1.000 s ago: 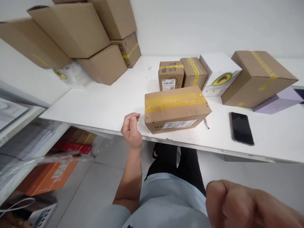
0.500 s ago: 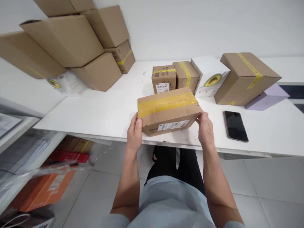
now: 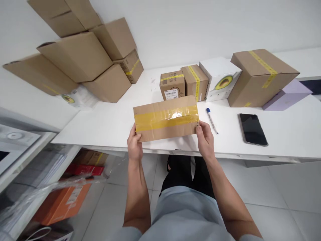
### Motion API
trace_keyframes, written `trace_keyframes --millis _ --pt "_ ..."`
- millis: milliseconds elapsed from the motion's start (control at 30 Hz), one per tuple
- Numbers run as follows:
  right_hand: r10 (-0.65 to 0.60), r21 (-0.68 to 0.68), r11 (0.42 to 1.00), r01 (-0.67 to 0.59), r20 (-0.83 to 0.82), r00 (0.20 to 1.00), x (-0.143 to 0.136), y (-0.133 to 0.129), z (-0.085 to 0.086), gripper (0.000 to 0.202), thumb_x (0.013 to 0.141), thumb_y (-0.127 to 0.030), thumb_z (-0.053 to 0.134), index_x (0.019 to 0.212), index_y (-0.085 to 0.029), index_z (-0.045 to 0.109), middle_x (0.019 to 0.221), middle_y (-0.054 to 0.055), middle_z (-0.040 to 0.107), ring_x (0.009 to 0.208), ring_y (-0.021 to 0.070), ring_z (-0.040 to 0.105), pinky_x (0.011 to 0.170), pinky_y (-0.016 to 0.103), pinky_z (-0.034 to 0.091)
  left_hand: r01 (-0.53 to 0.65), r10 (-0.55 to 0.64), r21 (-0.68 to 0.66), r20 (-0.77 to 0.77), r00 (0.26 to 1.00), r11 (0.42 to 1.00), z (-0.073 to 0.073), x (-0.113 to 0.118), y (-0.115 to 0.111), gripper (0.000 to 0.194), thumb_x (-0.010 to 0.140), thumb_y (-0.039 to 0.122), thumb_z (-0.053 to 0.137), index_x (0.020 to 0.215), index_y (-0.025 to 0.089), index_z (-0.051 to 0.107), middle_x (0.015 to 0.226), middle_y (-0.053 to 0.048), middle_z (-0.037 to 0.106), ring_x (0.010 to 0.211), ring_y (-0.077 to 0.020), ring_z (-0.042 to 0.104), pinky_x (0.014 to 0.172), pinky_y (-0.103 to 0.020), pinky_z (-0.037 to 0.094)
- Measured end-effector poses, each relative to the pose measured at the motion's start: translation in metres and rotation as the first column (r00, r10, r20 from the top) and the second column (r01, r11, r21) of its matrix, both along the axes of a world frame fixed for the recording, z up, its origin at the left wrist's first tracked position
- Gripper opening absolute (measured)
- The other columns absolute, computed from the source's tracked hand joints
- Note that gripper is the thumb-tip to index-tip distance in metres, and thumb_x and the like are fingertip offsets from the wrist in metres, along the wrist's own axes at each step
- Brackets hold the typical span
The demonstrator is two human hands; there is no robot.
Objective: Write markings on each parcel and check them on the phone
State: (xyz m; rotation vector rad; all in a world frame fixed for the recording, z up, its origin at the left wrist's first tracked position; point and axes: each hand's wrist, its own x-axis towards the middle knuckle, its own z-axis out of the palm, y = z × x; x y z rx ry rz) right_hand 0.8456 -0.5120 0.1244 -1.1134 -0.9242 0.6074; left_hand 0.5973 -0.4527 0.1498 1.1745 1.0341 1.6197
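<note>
Between my two hands is a long brown cardboard box (image 3: 160, 134), its yellow-taped face turned up toward me above the front of the white table (image 3: 100, 124). My left hand (image 3: 134, 143) grips its left end, thumb on the near corner. On the right end, my right hand (image 3: 205, 139) holds the near corner with the thumb in front. Light glints off the tape. A marker with a blue cap (image 3: 212, 121) lies just right of the box, close to my right hand. Further right rests a black phone (image 3: 253, 129).
Behind the held box stand a small labelled carton (image 3: 172, 85), a taped carton (image 3: 195, 83), a white avocado box (image 3: 220, 78), a large carton (image 3: 263, 78) and a lilac box (image 3: 288, 97). Stacked cartons (image 3: 77, 57) fill the back left. An orange box (image 3: 62, 202) sits low on the left.
The box has tipped so its taped face points toward me and its labelled side no longer shows. It moved slightly left with both hands, and the marker came into view.
</note>
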Motion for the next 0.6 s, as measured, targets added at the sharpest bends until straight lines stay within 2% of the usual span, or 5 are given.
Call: trace_keyframes --millis 133,300,467,533,600 --pt "-0.036 0.012 0.999 0.036 -0.016 0.999 0.006 -0.007 -0.002 0.037 0.089 -0.054 0.062 0.109 -0.023 0.065 0.113 0.007 0.072 0.104 0.0202 0.066 0.090 0.039 0.055 0.022 -0.023 0.028 0.006 1.000 0.999 -0.013 0.004 0.000 0.056 0.070 0.033 0.064 0.126 0.024 0.066 0.140 -0.006 0.063 0.140 -0.0326 0.050 0.117 -0.046 0.041" --pt "-0.041 -0.014 0.999 0.040 -0.066 0.997 0.016 -0.013 -0.011 0.041 0.086 -0.052 0.065 0.115 -0.022 0.063 0.116 0.007 0.070 0.108 0.0213 0.065 0.093 0.040 0.053 0.056 -0.054 0.059 -0.043 0.998 0.997 -0.025 0.011 -0.005 0.055 0.073 0.039 0.068 0.125 0.025 0.060 0.132 -0.008 0.064 0.130 -0.0320 0.057 0.110 -0.048 0.047" --pt "-0.153 -0.066 0.986 0.150 -0.039 0.987 0.033 -0.018 -0.030 0.044 0.092 -0.058 0.051 0.116 -0.023 0.064 0.118 0.006 0.067 0.112 0.0227 0.062 0.098 0.043 0.050 0.057 -0.051 0.046 -0.121 0.991 0.997 -0.031 0.015 -0.014 0.044 0.084 0.051 0.066 0.118 0.023 0.063 0.129 -0.009 0.067 0.125 -0.0275 0.062 0.105 -0.044 0.050" --pt "-0.208 -0.083 0.975 0.205 -0.021 0.978 0.039 -0.019 -0.039 0.048 0.093 -0.061 0.045 0.113 -0.023 0.065 0.115 0.006 0.066 0.112 0.0237 0.061 0.097 0.043 0.050 0.040 -0.037 0.013 -0.184 0.982 0.999 -0.036 0.015 -0.017 0.040 0.089 0.056 0.059 0.109 0.023 0.067 0.131 -0.010 0.067 0.130 -0.0269 0.059 0.109 -0.045 0.047" --pt "-0.219 -0.090 0.972 0.217 -0.012 0.976 0.043 -0.019 -0.047 0.053 0.094 -0.065 0.040 0.111 -0.022 0.065 0.113 0.006 0.066 0.114 0.0248 0.060 0.098 0.044 0.050 0.021 -0.026 -0.025 -0.248 0.968 0.999 -0.041 0.016 -0.020 0.045 0.092 0.062 0.051 0.100 0.022 0.069 0.136 -0.010 0.065 0.135 -0.0271 0.055 0.115 -0.047 0.041"
